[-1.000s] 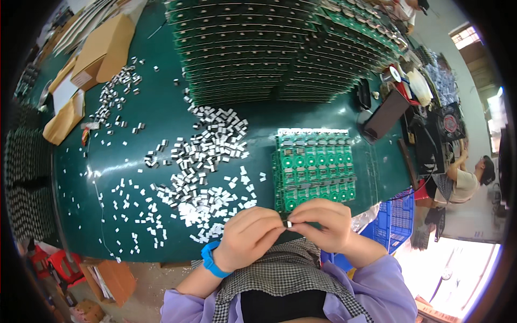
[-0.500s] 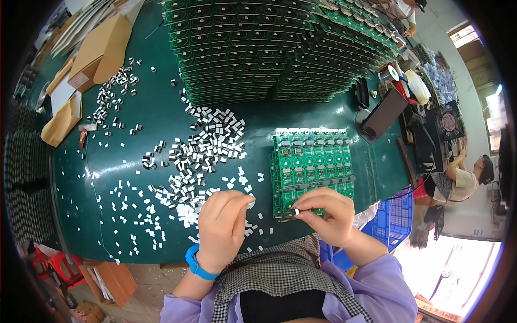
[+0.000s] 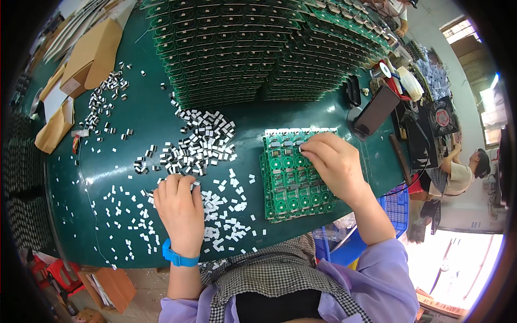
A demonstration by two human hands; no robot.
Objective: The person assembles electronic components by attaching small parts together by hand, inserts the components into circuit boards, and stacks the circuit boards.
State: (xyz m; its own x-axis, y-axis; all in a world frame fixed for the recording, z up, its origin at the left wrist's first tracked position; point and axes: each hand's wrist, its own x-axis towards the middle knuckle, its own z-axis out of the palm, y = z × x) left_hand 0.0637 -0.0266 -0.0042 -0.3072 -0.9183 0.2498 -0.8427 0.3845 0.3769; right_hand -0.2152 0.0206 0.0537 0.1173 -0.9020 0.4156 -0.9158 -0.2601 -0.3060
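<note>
Green workbench (image 3: 129, 107) spreads wide, stacked circuit boards (image 3: 242, 48) at its far side. Nearer lies the green panel (image 3: 293, 177), long axis running away from the person. Right hand (image 3: 334, 164) rests on the panel's far end, fingertips pressed together there. Left of the panel, left hand (image 3: 180, 207) curls fingers into the small white parts (image 3: 202, 142); what they pinch I cannot tell
</note>
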